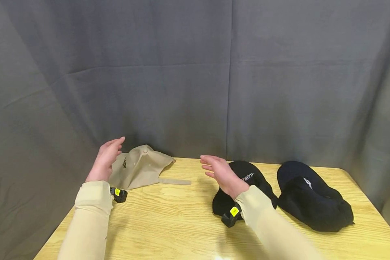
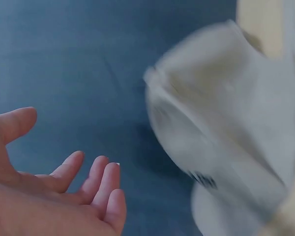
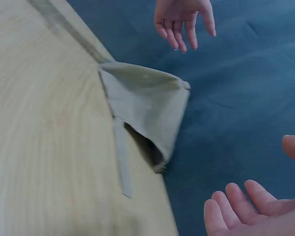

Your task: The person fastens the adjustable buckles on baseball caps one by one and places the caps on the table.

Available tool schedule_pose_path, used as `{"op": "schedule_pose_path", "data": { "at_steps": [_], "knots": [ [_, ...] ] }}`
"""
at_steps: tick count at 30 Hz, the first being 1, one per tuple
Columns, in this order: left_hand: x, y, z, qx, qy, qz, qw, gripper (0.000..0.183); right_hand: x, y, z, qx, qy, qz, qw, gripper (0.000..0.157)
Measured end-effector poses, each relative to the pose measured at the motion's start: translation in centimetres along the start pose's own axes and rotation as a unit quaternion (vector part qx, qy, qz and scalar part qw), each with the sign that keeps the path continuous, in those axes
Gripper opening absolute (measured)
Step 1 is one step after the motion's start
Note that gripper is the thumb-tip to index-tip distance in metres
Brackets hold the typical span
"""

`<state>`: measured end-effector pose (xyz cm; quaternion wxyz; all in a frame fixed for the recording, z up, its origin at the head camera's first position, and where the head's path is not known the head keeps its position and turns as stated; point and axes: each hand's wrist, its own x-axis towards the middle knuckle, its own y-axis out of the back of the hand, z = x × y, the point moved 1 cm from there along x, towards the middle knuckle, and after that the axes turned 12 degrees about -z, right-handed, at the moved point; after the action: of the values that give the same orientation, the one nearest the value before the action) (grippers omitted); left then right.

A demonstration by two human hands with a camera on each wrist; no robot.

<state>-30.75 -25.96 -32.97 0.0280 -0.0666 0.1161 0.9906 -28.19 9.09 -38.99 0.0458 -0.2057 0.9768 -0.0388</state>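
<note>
A beige cap (image 1: 141,164) with dark lettering lies at the back left of the table, its loose strap stretching to the right. Close beside it, my left hand (image 1: 106,157) is raised, fingers relaxed and holding nothing; the left wrist view shows the same hand (image 2: 64,196) apart from the cap (image 2: 221,123). Over a black cap (image 1: 250,178) with white lettering, my right hand (image 1: 223,174) hovers with an empty palm and loosely extended fingers. Part of that cap is hidden behind the hand and sleeve. The right wrist view shows these fingers (image 3: 238,209) away from the beige cap (image 3: 145,105).
To the right lies a dark cap (image 1: 313,198) with a small white mark, next to the lettered black cap. The wooden table (image 1: 162,224) reaches back to a grey curtain (image 1: 182,90), which also hangs along both sides.
</note>
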Motion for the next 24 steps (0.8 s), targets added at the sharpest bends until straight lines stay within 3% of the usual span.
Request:
{"op": "schedule_pose_path", "data": {
  "at_steps": [3,6,11,15,24],
  "knots": [
    [0.4,1.2,-2.1,0.002,0.031,0.017,0.9994,0.074,0.9,-1.2,1.3,0.007,-0.005,-0.004,1.0,0.058],
    [0.7,2.2,-4.7,0.022,0.065,0.059,0.9959,0.075,1.8,-2.7,2.6,0.002,-0.019,-0.013,1.0,0.059],
    [0.0,2.6,-8.1,0.071,0.141,0.135,0.9782,0.083,2.9,-4.6,4.7,-0.02,-0.046,-0.028,0.998,0.06],
    [-0.6,2.5,-9.6,0.1,0.179,0.156,0.9663,0.09,3.3,-5.1,5.7,-0.04,-0.047,-0.021,0.998,0.058],
    [-0.5,2.7,-11.4,0.058,0.205,0.165,0.963,0.086,3.9,-6.1,6.3,-0.125,-0.049,0.014,0.991,0.055]
  ]
}}
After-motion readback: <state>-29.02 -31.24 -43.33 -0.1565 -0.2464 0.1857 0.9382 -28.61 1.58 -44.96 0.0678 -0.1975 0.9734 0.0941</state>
